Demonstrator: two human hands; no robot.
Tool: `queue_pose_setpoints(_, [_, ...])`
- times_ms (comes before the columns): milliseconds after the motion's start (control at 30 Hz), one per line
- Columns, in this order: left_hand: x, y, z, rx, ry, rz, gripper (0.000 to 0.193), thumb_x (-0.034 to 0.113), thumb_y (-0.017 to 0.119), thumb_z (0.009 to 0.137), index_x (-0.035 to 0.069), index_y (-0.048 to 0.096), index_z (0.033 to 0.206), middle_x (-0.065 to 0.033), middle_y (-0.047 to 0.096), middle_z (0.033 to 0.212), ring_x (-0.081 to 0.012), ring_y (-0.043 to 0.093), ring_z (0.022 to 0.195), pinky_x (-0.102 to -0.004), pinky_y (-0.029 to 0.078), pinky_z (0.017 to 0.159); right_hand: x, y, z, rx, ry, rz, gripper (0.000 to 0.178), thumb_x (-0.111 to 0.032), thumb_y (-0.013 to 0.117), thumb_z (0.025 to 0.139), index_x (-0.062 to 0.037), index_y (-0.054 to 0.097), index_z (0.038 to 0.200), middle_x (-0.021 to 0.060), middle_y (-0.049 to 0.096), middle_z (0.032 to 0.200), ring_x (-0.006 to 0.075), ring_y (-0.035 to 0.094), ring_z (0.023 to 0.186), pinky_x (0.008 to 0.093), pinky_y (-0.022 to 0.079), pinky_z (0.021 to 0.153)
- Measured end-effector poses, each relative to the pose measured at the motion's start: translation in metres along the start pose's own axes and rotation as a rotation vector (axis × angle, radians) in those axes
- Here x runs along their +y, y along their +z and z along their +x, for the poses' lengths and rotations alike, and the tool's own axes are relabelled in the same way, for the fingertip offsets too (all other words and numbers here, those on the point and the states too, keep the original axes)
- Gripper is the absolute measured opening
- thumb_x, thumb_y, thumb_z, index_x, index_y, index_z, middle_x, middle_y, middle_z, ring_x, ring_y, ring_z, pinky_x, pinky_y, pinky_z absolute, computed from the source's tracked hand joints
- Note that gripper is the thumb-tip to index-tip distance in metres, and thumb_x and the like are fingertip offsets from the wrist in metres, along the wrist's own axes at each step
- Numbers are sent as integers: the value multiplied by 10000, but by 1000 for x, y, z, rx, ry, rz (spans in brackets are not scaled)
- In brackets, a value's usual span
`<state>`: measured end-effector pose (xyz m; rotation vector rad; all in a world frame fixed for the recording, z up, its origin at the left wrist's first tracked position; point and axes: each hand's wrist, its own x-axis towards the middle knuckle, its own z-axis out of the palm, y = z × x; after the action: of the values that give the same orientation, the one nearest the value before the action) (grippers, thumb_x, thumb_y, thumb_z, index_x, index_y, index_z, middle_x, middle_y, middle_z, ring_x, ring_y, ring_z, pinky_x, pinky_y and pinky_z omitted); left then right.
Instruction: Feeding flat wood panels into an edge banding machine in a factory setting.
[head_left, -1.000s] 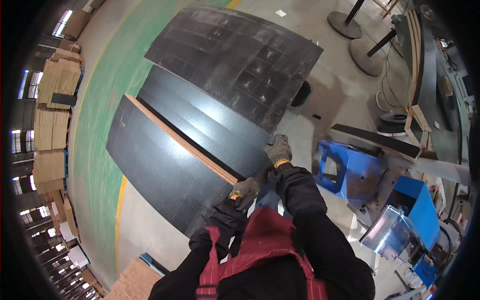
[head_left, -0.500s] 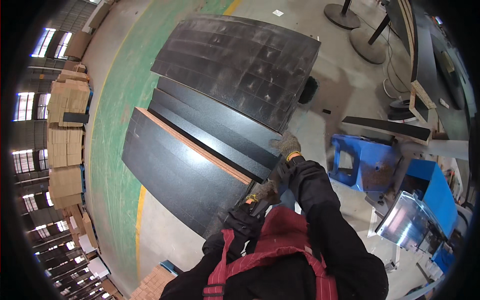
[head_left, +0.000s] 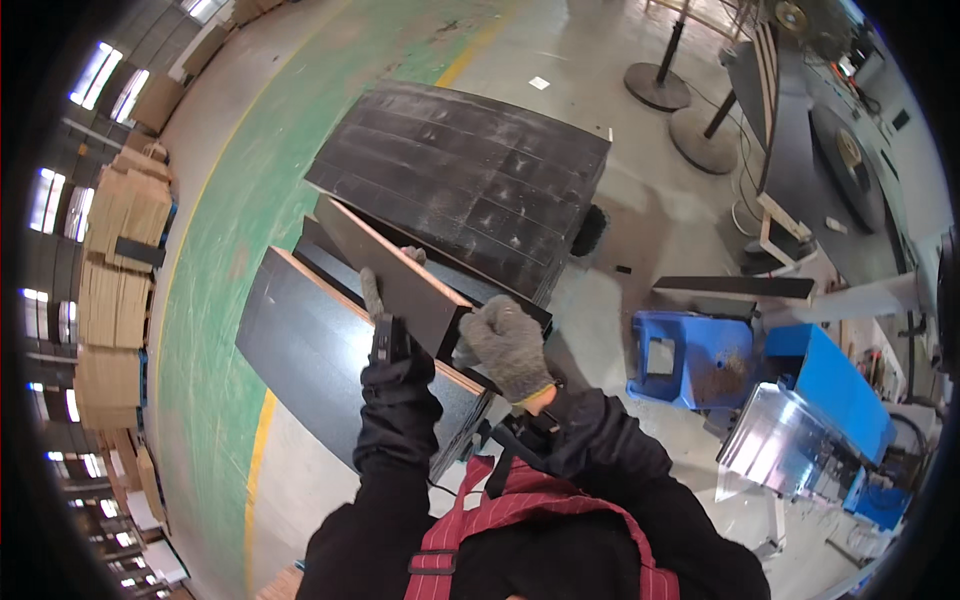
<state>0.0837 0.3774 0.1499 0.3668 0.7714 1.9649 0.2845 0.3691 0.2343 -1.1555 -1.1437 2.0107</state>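
Observation:
A long dark board [head_left: 418, 302] with a raw brown edge stands tilted up between two stacks of dark panels. My gloved left hand [head_left: 372, 294] is wrapped around it partway along, some fingertips showing over the far side. At the near end my right hand [head_left: 507, 345], in a grey knitted glove, grips the board's end, its fingers closed. Beneath and beside the lifted board, further dark boards [head_left: 318, 245] lie in the gap. The left stack of panels [head_left: 290, 325] is on the near side and the larger far stack [head_left: 465, 165] beyond.
A blue plastic stool-like piece [head_left: 715, 355] and a blue machine with a shiny metal plate [head_left: 775, 430] stand at the right. Round stand bases [head_left: 658, 88] and cables are at the far right. Cardboard piles [head_left: 118, 310] line the left, past the green floor lane [head_left: 215, 310].
The board has been tipped up on edge from the middle pile. My left hand has moved forward along it, while my right hand has shifted left to its near end.

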Motion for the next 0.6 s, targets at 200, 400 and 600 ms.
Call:
queue_pose_setpoints(200, [-13,32,-9,-83,-20,194,520,426,411,880,-26,496,1121,-137,596,1006,-220,555,951,-332,425,881,19,-5,10,-272,-142,465,471,-253,692,759,-6,486,1104,74,601,896,124,587,767,222,476,620])
queue_pose_setpoints(400, [-68,7,-52,150,24,17,510,383,515,854,3,430,1185,-150,511,1132,-217,515,1035,-336,440,879,-18,-34,-47,-33,-158,-133,414,-114,707,719,32,543,1070,71,619,898,107,582,737,228,475,630])
queue_pose_setpoints(600, [-86,-3,-54,-55,-273,-498,681,485,536,802,-1,368,1248,-153,437,1231,-286,447,1091,-350,384,940,-54,-156,-221,457,-419,-132,487,-52,710,645,47,522,1083,117,623,927,219,627,753,298,520,630])
